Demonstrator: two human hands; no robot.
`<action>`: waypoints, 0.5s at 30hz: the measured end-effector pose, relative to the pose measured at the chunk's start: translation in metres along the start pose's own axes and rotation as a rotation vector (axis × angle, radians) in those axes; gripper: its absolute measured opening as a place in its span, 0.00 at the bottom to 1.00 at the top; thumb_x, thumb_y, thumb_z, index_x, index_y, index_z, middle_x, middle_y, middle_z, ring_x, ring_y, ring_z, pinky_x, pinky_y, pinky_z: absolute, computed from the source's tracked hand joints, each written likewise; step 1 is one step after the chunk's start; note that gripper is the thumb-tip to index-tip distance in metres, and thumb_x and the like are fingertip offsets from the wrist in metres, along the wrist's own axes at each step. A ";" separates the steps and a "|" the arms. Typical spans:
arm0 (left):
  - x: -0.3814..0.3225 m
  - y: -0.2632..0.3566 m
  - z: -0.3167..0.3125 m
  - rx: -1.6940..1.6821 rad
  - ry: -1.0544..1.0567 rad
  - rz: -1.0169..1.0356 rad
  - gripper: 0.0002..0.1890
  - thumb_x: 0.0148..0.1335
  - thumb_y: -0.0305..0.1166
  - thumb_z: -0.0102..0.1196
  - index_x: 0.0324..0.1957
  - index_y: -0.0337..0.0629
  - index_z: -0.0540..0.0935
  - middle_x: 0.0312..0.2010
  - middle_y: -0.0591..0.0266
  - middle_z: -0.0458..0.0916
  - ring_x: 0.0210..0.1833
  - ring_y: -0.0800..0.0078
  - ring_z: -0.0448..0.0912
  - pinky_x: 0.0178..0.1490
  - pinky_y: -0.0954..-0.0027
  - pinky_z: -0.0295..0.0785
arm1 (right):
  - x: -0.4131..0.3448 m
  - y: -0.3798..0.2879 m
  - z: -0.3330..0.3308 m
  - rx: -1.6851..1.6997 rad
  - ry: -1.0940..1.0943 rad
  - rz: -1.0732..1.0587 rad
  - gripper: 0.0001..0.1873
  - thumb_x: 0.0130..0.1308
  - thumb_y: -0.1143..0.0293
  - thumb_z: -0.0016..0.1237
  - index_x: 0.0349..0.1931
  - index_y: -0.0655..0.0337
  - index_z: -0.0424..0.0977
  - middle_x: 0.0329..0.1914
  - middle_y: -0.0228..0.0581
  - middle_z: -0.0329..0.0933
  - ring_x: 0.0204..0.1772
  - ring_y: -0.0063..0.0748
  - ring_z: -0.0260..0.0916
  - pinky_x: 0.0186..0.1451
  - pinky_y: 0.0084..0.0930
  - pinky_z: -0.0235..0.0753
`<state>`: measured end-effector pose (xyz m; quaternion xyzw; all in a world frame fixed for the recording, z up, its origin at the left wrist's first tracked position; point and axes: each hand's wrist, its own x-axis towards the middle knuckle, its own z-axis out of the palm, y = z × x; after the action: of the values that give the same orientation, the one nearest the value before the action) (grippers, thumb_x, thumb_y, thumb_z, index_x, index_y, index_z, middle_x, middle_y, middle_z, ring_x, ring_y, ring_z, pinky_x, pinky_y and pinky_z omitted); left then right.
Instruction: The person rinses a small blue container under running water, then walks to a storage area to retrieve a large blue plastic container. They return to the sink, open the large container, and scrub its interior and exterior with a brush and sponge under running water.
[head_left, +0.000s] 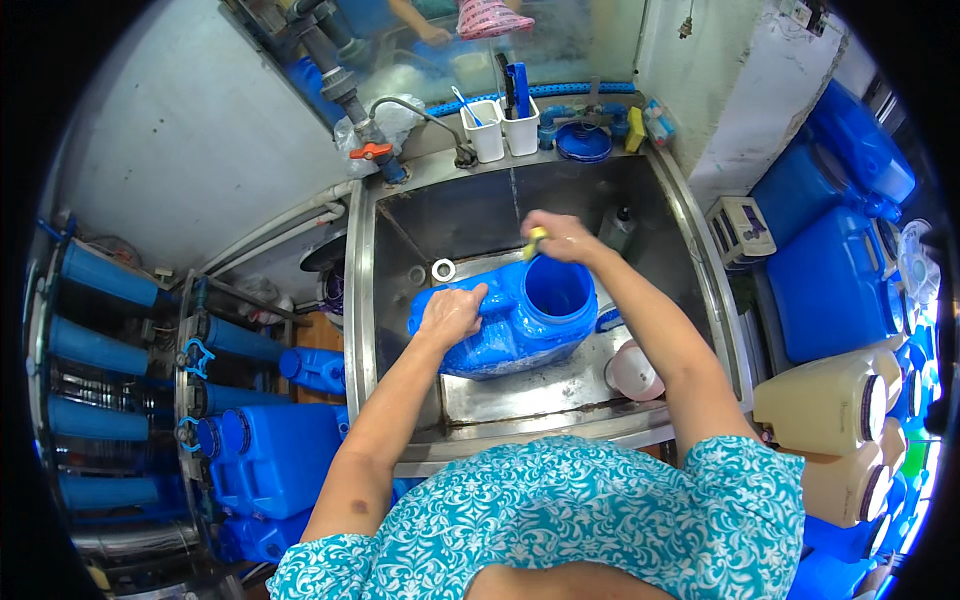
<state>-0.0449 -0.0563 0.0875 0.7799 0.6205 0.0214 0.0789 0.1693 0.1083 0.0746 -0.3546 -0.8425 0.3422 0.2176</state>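
Observation:
A wet blue plastic water jug (510, 345) lies tilted in the stainless-steel sink (362, 300), its wide round mouth uncapped. My left hand (452, 315) grips the jug by its handle. Just above the jug's mouth, my right hand (561, 238) holds a yellow sponge (535, 243); the hand is slightly blurred. A white ring (443, 270) rests in the sink left of the jug. Right of the jug are a pinkish round container (636, 371) and a blue-and-white brush (611, 320), partly hidden by the jug and my right arm. A dark-capped bottle (621, 225) stands near the back right.
On the back ledge stand two white holders (484, 135) with brushes, a blue lid (584, 142) and another yellow sponge (634, 129). An orange-handled valve (371, 151) is at the back left. Blue jugs (281, 457) stand left; blue jugs (825, 285) and beige jugs (814, 401) crowd the right.

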 end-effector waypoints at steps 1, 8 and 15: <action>0.000 0.001 0.000 0.002 -0.004 -0.006 0.16 0.46 0.30 0.63 0.38 0.43 0.75 0.25 0.50 0.81 0.32 0.50 0.81 0.36 0.52 0.75 | 0.006 -0.020 0.014 -0.008 -0.076 -0.155 0.16 0.56 0.72 0.46 0.46 0.51 0.72 0.41 0.43 0.79 0.45 0.48 0.78 0.52 0.40 0.73; -0.003 -0.006 0.000 -0.093 0.050 -0.190 0.19 0.46 0.30 0.63 0.42 0.42 0.76 0.26 0.51 0.82 0.33 0.51 0.82 0.39 0.53 0.75 | 0.031 -0.045 0.008 -0.404 -0.184 -0.025 0.32 0.56 0.65 0.48 0.64 0.44 0.58 0.43 0.48 0.80 0.49 0.54 0.77 0.55 0.45 0.73; 0.006 0.010 0.005 -0.281 0.053 -0.564 0.25 0.48 0.33 0.64 0.51 0.50 0.78 0.35 0.50 0.84 0.42 0.50 0.81 0.48 0.54 0.74 | -0.010 -0.010 0.030 -0.031 0.651 0.509 0.26 0.60 0.63 0.40 0.60 0.59 0.59 0.34 0.67 0.77 0.42 0.66 0.75 0.47 0.55 0.71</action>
<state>-0.0331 -0.0531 0.0840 0.5575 0.8053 0.1047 0.1724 0.1538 0.0831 0.0604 -0.6445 -0.6202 0.2425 0.3758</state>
